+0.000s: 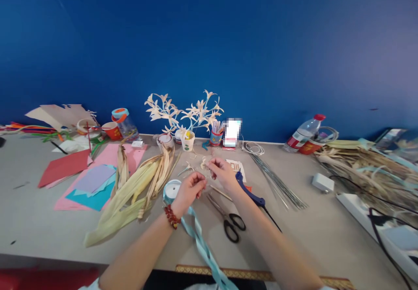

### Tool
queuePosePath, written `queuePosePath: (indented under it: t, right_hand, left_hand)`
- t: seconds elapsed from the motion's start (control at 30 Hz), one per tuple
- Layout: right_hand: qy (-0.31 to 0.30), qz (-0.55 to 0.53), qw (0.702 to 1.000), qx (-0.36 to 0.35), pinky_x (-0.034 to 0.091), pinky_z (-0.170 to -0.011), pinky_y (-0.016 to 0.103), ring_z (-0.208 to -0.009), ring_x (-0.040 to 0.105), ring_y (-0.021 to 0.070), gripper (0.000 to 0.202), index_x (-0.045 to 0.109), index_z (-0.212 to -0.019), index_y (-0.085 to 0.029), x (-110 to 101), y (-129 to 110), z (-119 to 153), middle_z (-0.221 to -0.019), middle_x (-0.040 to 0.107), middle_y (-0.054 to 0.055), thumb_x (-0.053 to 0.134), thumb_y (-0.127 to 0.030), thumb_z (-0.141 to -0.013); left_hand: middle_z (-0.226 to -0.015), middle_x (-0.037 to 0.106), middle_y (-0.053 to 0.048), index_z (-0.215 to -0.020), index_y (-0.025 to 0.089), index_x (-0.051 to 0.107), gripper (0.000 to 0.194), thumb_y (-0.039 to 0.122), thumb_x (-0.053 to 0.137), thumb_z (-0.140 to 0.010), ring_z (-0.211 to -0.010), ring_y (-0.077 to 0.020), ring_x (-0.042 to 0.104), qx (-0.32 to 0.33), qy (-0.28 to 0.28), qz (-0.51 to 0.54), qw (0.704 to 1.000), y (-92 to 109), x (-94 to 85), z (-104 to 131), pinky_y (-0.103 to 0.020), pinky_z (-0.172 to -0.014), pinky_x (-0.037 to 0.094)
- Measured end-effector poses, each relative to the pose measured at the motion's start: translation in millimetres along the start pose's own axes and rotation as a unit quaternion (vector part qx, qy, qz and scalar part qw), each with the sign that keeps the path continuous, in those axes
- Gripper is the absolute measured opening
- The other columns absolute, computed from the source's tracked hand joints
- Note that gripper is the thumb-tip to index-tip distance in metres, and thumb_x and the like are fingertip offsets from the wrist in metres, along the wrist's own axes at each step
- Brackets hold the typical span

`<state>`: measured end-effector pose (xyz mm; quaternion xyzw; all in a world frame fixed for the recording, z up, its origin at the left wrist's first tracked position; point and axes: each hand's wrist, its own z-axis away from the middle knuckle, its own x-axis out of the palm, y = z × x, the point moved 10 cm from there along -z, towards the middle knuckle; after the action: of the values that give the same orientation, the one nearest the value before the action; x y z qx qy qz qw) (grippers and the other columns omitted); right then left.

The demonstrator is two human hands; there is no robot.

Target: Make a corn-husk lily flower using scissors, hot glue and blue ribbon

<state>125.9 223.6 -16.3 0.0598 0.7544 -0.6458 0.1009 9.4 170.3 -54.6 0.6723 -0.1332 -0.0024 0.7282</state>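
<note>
My left hand (190, 190), with a red bead bracelet on its wrist, is closed in a pinch; whatever lies between the fingertips is too small to make out. Just right of it, my right hand (224, 172) is pinched too, and its hold is hidden. A small pale curled piece (203, 163) shows at the right fingertips, but I cannot tell if it is gripped. Beside my left wrist stands a roll of light blue ribbon (172, 190), its loose tail (204, 251) running toward me. Black-handled scissors (231, 227) lie between my forearms. A blue glue gun (248, 190) rests by my right forearm.
Dried corn husks (130, 194) and coloured paper (94, 181) lie on the left. Husk flowers (199, 109) stand in a white cup (187, 143) near the wall. Thin wires (277, 179), a plastic bottle (303, 133) and a power strip (375, 233) are on the right.
</note>
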Motion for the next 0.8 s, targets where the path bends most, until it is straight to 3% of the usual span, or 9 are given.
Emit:
queuePosePath:
  t: [0.17, 0.23, 0.3, 0.4, 0.47, 0.53, 0.6, 0.7, 0.8]
  right_hand:
    - [0.064, 0.091, 0.993, -0.038, 0.046, -0.058, 0.027, -0.067, 0.059, 0.0171, 0.032, 0.060, -0.107, -0.020, -27.1, -20.3, -10.0, -0.099, 0.066, 0.009, 0.062, -0.028, -0.076]
    - [0.073, 0.248, 0.961, -0.095, 0.048, -0.065, 0.030, -0.070, 0.060, 0.0180, 0.022, 0.064, -0.101, -0.020, -32.8, -40.5, 5.4, -0.105, 0.066, 0.010, 0.059, -0.025, -0.080]
    - [0.026, 0.295, 0.942, -0.160, 0.051, -0.068, 0.030, -0.073, 0.063, 0.0170, 0.019, 0.065, -0.100, -0.021, -23.5, -55.6, 26.4, -0.114, 0.065, 0.009, 0.052, -0.023, -0.086]
    - [-0.094, 0.338, 0.903, -0.247, 0.052, -0.084, 0.032, -0.108, 0.061, 0.0216, 0.039, 0.057, -0.122, -0.025, 7.2, -65.0, 59.4, -0.135, 0.054, 0.008, 0.047, -0.014, -0.086]
    - [-0.095, 0.353, 0.895, -0.254, 0.051, -0.090, 0.035, -0.115, 0.057, 0.0235, 0.044, 0.054, -0.127, -0.024, 12.1, -63.2, 70.2, -0.134, 0.054, 0.009, 0.047, -0.012, -0.085]
    - [-0.065, 0.355, 0.906, -0.223, 0.052, -0.087, 0.036, -0.109, 0.060, 0.0242, 0.039, 0.055, -0.123, -0.021, 7.0, -56.2, 74.3, -0.127, 0.058, 0.012, 0.048, -0.014, -0.086]
    - [-0.073, 0.353, 0.913, -0.190, 0.053, -0.082, 0.036, -0.099, 0.063, 0.0241, 0.027, 0.060, -0.113, -0.019, 6.1, -45.1, 81.3, -0.115, 0.064, 0.012, 0.049, -0.017, -0.088]
    - [-0.176, 0.358, 0.900, -0.176, 0.051, -0.085, 0.037, -0.098, 0.062, 0.0242, 0.020, 0.066, -0.100, -0.019, 19.6, -27.2, 105.0, -0.103, 0.068, 0.009, 0.051, -0.016, -0.086]
    - [-0.236, 0.369, 0.883, -0.168, 0.046, -0.096, 0.039, -0.109, 0.058, 0.0242, 0.035, 0.066, -0.107, -0.021, 22.3, -13.4, 127.7, -0.115, 0.067, 0.008, 0.050, -0.006, -0.080]
  left_hand:
    - [-0.059, 0.052, 0.007, -0.078, 0.017, 0.052, 0.032, 0.047, 0.064, -0.075, -0.039, -0.0029, 0.036, 0.009, 0.024, -0.012, 1.000, -4.2, -8.9, -5.1, -0.017, -0.039, 0.025]
    - [-0.058, 0.052, 0.007, -0.079, 0.017, 0.053, 0.033, 0.048, 0.063, -0.075, -0.038, -0.0031, 0.036, 0.006, 0.023, -0.021, 0.999, -5.1, -7.2, -4.1, -0.017, -0.038, 0.024]
    - [-0.057, 0.052, 0.006, -0.080, 0.017, 0.053, 0.032, 0.048, 0.062, -0.076, -0.038, -0.0037, 0.036, 0.002, 0.020, -0.025, 0.999, -5.4, -4.1, -2.3, -0.018, -0.038, 0.024]
    - [-0.057, 0.051, 0.006, -0.082, 0.017, 0.054, 0.029, 0.045, 0.060, -0.079, -0.039, -0.0048, 0.037, 0.003, 0.003, -0.036, 0.999, -3.8, 1.2, -1.3, -0.018, -0.038, 0.027]
    - [-0.058, 0.052, 0.006, -0.083, 0.017, 0.054, 0.026, 0.042, 0.058, -0.081, -0.041, -0.0057, 0.038, 0.019, 0.017, -0.063, 0.998, 0.8, -5.0, -2.9, -0.019, -0.040, 0.029]
    - [-0.062, 0.054, 0.004, -0.086, 0.017, 0.055, 0.021, 0.038, 0.056, -0.082, -0.044, -0.0070, 0.042, 0.047, 0.064, -0.114, 0.990, 11.0, -22.2, -4.8, -0.019, -0.043, 0.033]
    - [-0.068, 0.058, 0.002, -0.091, 0.017, 0.056, 0.017, 0.033, 0.054, -0.083, -0.051, -0.0091, 0.049, 0.084, 0.103, -0.186, 0.974, 27.2, -40.4, -5.4, -0.021, -0.049, 0.038]
    - [-0.076, 0.065, -0.002, -0.091, 0.019, 0.059, 0.013, 0.028, 0.052, -0.085, -0.066, -0.0135, 0.059, 0.122, 0.122, -0.321, 0.931, 54.1, -58.4, -6.1, -0.023, -0.061, 0.044]
    - [-0.083, 0.070, -0.003, -0.091, 0.021, 0.062, 0.014, 0.026, 0.049, -0.087, -0.075, -0.0158, 0.062, 0.129, 0.139, -0.495, 0.848, 74.9, -68.6, -13.6, -0.025, -0.066, 0.043]
